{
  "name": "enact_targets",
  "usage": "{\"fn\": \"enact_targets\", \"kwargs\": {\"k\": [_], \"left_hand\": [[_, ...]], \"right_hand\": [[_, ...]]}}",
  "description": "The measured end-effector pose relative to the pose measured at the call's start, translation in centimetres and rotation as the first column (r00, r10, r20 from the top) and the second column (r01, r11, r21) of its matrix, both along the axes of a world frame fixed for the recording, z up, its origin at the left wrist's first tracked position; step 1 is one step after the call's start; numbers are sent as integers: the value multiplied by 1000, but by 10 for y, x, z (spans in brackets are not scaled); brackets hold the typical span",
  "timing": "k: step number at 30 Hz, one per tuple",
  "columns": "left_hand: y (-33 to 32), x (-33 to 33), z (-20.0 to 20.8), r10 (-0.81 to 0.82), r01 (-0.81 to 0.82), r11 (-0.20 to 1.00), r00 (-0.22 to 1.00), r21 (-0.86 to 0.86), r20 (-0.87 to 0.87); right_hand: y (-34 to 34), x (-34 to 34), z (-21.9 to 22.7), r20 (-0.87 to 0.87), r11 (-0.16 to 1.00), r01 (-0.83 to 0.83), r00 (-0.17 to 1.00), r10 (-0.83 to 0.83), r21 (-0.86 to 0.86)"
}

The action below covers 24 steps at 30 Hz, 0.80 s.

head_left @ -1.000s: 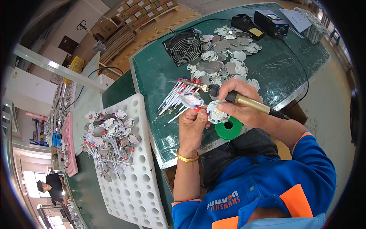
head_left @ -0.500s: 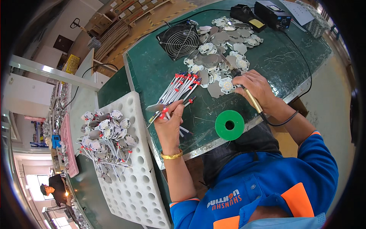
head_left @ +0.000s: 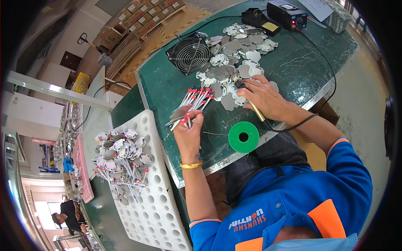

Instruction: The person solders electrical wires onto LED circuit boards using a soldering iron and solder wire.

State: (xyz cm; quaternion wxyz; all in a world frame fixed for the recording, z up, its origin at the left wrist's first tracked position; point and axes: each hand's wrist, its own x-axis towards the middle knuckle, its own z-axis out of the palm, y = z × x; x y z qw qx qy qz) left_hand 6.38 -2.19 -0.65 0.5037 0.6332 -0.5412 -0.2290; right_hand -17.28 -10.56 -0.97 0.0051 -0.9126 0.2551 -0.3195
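My left hand [head_left: 189,136] is closed around a thin grey disc-shaped circuit board [head_left: 181,112] and a white lead with a red connector [head_left: 186,119]. My right hand [head_left: 264,97] grips a soldering iron [head_left: 256,111] by its gold-coloured handle, its cable trailing over the forearm. The iron's tip end points over a pile of silvery LED boards [head_left: 228,100]. Just beyond the left fingers lies a bundle of white leads with red connectors [head_left: 197,96]. Between the hands, near the table's front edge, is a green spool of solder wire [head_left: 243,137].
A black fan [head_left: 189,55] stands at the back. The soldering station [head_left: 287,16] and an iron stand with a yellow sponge [head_left: 270,26] are at the far right. On the left, a white perforated foam board [head_left: 161,207] bears heaped wired boards [head_left: 121,154]. A co-worker [head_left: 69,215] is in the background.
The view has shifted slightly. My left hand has moved a little right with the board, now turned differently. The soldering iron's angle has changed in my right hand. The background co-worker has shifted posture.
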Motion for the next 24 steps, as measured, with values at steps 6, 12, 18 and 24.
{"fn": "enact_targets", "kwargs": {"k": [6, 12, 18, 24], "left_hand": [[29, -4, 35, -104, -30, 984, 699, -174, -707], [37, -12, 27, -20, -98, 987, 709, -127, -705], [35, -26, 25, -173, 184, 980, 566, -82, -806], [31, -37, 23, -156, 180, 983, 669, -46, -727]], "right_hand": [[-2, 2, 0, -45, 1000, -8, 999, 7, -22], [9, 7, 7, -52, 983, -63, 996, 72, 170], [19, 26, 44, 381, 911, -334, 896, 228, 240], [26, 35, 61, 368, 849, -436, 873, 319, 298]]}}
